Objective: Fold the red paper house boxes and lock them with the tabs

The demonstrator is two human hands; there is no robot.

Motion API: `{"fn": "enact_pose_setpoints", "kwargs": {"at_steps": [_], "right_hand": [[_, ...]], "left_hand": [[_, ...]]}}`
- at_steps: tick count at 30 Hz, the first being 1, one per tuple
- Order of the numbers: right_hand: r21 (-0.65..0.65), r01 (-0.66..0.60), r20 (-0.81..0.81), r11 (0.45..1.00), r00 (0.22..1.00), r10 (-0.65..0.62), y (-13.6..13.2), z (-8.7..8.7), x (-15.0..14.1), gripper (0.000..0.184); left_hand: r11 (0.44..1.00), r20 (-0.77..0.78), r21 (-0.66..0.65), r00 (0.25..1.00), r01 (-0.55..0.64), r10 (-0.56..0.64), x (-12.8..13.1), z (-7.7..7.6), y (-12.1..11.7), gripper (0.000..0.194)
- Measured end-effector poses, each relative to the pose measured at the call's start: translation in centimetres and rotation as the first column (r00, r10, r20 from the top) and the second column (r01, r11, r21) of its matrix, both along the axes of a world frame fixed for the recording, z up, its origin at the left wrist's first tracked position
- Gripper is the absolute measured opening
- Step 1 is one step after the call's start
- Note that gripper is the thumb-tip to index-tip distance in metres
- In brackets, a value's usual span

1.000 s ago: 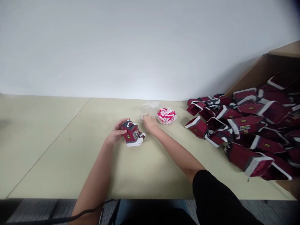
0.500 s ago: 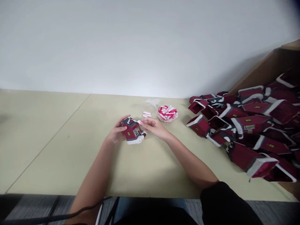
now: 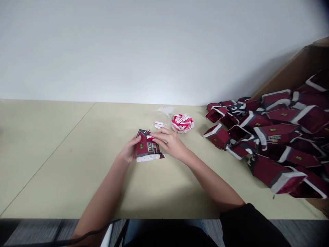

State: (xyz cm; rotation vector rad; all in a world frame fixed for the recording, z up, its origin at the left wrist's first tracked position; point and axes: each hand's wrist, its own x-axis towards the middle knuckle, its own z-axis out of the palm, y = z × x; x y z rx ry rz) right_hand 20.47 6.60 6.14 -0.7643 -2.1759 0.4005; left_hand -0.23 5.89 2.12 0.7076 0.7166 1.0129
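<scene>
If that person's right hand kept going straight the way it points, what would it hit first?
The right hand would meet the dark red model house first; its fingers seem to touch it near the roof, though depth is hard to judge.

Left hand (image 3: pixel 130 150) and right hand (image 3: pixel 169 143) hold a seemingly paper house (image 3: pixel 146 147).

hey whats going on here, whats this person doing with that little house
A person is working on a small maroon model house at a pale green table. The left hand grips its side, while the right hand presses on it near a red-and-white strip at the roof edge. Just beyond lie a few loose white-and-red pieces and a round dish heaped with more. To the right, many similar maroon houses spill from a cardboard box.
</scene>
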Motion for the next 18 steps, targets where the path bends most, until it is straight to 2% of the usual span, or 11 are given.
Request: {"fn": "enact_pose_setpoints", "kwargs": {"at_steps": [8,13,18], "right_hand": [[0.123,-0.010,-0.077,0.992,0.997,0.019,-0.5,0.2,0.3,0.021],[0.108,-0.023,-0.104,0.994,0.994,0.034,-0.5,0.4,0.4,0.022],[0.127,0.001,-0.127,0.992,0.992,0.015,-0.5,0.6,0.5,0.020]], "left_hand": [[0.999,0.055,-0.019,0.998,-0.028,0.029,0.9,0.1,-0.5,0.059],[1.000,0.037,0.001,0.999,-0.012,0.012,1.3,-0.1,-0.5,0.057],[0.997,0.030,-0.056,0.998,-0.045,0.047,1.9,-0.1,-0.7,0.055]]}}
